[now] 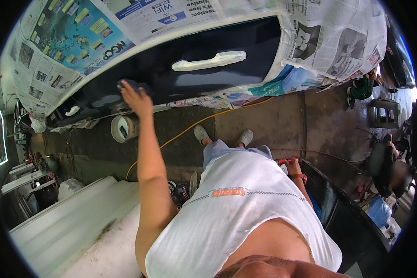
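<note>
My left hand [137, 99] lies with stretched fingers on the dark glossy car panel [199, 83], near its lower edge. A dark rounded patch shows by the fingertips; I cannot tell whether it is a pad or a reflection. On the panel, a handle [209, 61] is wrapped in whitish masking, and newspaper [81, 37] covers the bodywork around it. Low at my other side, my right hand [292, 167] has its fingers curled at a small red thing [281, 161], partly hidden by my shirt. A red band [301, 177] circles that wrist.
A whitish bucket [124, 129] stands below the panel. Across the floor run a yellow hose [185, 128] and a reddish hose [326, 156]. A pale panel [83, 222] lies behind my left arm, a dark panel [347, 204] behind my right. Another person [387, 162] is at the far right.
</note>
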### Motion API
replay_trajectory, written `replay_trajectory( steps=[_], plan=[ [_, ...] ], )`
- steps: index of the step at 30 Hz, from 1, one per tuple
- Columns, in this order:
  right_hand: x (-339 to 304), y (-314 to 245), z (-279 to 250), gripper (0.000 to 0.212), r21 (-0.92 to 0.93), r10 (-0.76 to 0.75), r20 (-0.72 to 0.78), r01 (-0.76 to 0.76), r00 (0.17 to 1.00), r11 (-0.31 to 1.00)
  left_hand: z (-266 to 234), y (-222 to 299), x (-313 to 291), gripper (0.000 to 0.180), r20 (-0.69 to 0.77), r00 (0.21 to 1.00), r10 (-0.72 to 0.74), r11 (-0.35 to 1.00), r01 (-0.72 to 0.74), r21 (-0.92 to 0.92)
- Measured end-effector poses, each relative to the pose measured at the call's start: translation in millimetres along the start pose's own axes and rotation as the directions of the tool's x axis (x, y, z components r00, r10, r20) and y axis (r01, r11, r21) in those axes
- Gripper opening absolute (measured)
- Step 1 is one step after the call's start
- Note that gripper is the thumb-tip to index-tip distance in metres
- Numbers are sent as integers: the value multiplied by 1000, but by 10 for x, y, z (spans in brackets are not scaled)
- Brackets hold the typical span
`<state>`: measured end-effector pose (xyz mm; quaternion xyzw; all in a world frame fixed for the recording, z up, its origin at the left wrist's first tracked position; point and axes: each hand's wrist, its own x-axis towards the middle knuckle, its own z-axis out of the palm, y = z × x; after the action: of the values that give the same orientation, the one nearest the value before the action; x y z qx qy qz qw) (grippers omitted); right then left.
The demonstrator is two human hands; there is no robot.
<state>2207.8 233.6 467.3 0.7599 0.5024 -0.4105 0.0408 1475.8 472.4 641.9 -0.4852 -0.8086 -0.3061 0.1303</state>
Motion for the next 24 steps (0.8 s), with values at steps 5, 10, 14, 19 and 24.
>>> replay_trajectory(
  steps=[5,10,14,19,24],
  plan=[
    [-36,-132,-149,54,-8,-22,-2,22,1000,1000,482,1037,-1038,82,180,970,165,983,-146,-114],
    [118,-31,-281,57,-30,-39,-33,38,999,999,432,1942,-1289,83,337,905,260,965,-232,-121],
    [234,20,-357,57,-79,-121,-72,115,990,990,214,2274,-923,80,477,777,411,905,-413,-106],
    [287,54,-335,57,-10,-88,-34,87,996,996,253,2434,-815,69,414,847,333,936,-351,-33],
    [80,-13,-226,57,86,-22,-83,29,996,996,282,2414,-836,68,373,892,256,960,-280,11]
  ],
)
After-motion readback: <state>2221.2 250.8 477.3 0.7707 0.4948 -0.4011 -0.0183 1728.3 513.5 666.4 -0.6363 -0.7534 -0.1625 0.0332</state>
